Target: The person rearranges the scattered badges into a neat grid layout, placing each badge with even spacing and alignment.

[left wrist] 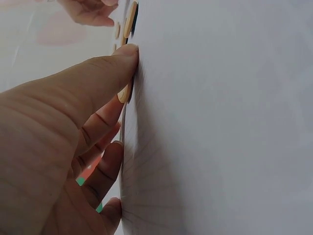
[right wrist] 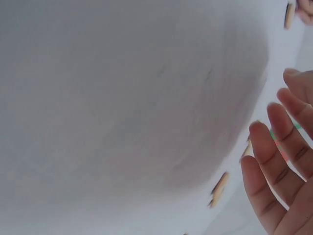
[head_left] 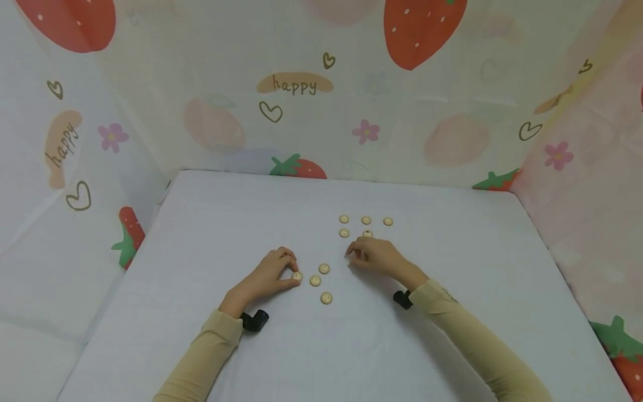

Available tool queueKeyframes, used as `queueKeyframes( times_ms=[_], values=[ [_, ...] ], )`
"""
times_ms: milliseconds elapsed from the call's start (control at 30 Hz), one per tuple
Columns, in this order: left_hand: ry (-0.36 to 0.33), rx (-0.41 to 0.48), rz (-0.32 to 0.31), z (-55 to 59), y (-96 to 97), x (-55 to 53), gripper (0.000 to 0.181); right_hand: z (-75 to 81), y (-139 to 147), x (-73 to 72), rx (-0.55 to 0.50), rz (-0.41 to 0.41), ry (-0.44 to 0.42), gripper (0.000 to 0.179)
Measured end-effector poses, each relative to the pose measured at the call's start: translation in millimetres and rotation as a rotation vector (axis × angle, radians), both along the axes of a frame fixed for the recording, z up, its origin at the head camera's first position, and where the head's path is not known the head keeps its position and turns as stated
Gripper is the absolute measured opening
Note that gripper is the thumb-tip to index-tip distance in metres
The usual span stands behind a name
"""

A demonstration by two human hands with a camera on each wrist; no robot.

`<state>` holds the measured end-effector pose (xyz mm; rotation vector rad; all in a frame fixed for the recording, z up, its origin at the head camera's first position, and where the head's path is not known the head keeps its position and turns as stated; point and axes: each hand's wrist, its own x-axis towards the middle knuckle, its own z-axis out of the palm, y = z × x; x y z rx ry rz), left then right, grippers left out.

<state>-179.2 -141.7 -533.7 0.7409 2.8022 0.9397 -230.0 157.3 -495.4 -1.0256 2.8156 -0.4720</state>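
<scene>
Nine pale gold discs (head_left: 324, 268) are spread across a white-covered table (head_left: 351, 357) as you work with both bare hands. Your left hand (head_left: 263, 279) grasps one of them, the held disc (head_left: 297, 276), pinched between thumb and fingers at the left end of a loose cluster; whether it touches the cloth cannot be told. Three more discs lie just to its right, two of them close together and the third, the lower disc (head_left: 326, 297), set nearer to you.

Beyond them, five discs form two rows: three in the far row (head_left: 366, 220) and two in the near row (head_left: 344, 233), aligned under the far row's left and middle pieces. Your right hand (head_left: 384, 258) is released, its fingers loosely bent just in front of the near row, partly covering the edge of the row's right-hand disc (head_left: 368, 233); contact there cannot be told.

Tan sleeves (head_left: 206, 352) cover both your forearms, and a black camera (head_left: 255, 321) sits at each wrist. Behind the table hangs a pale backdrop (head_left: 301, 134) printed with strawberries, hearts, pink flowers and the word "happy."
</scene>
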Motion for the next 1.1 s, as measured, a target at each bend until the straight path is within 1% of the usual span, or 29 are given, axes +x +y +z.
queueKeyframes(
  times_ms=[167, 300, 600, 700, 833, 1100],
  values=[
    [-0.002, 0.002, 0.001, 0.1, -0.6, 0.0, 0.021, 1.0, -8, 6.2, 0.019, 0.047, -0.043, 0.015],
    [-0.007, 0.006, 0.003, 0.4, -1.2, 0.4, 0.020, 4.5, -13, 12.1, 0.013, 0.077, -0.070, 0.016],
    [-0.009, 0.007, 0.007, 0.3, -0.6, 1.4, 0.020, 8.3, -25, 24.1, -0.020, 0.234, -0.113, 0.019],
    [-0.015, 0.010, 0.008, 1.3, -0.1, 1.9, 0.020, 7.5, -29, 26.9, -0.007, 0.271, -0.113, 0.019],
    [-0.016, 0.011, 0.008, 2.1, 0.0, 2.4, 0.020, 6.1, -34, 29.4, 0.026, 0.313, -0.094, 0.019],
    [-0.012, 0.003, 0.007, 2.8, 0.2, 3.0, 0.021, 7.7, -41, 36.4, 0.044, 0.362, -0.109, 0.025]
  ],
)
